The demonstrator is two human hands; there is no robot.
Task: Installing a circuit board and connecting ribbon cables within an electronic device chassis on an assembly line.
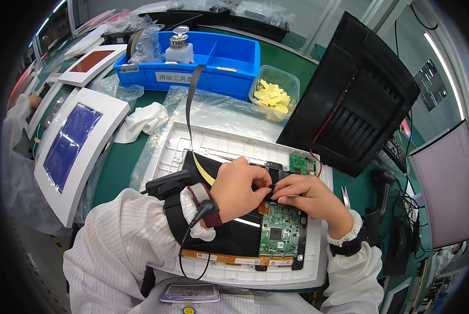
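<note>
My left hand [238, 189] and my right hand [310, 196] meet over a white plastic housing [177, 141]. Thumbs and fingers of both are pinched together at a small dark spot above a green circuit board [279, 233]. What sits between the fingertips is hidden. Beneath my hands lies a black panel [226, 233], edged at the near side by an orange flex strip [219, 258]. A smaller green board [301, 164] with a red wire is fixed at the housing's far right. From beside my left hand, a long grey and yellow strip [191, 99] curves upward.
At the back stands a blue divided bin [148, 78] with a pump bottle [180, 49]. Beside it, a clear tub [276, 94] holds yellow paper pieces. A large black cover [349, 94] leans at right, near tweezers [345, 198] and a scanner [383, 183]. A white-framed screen [77, 146] stands left.
</note>
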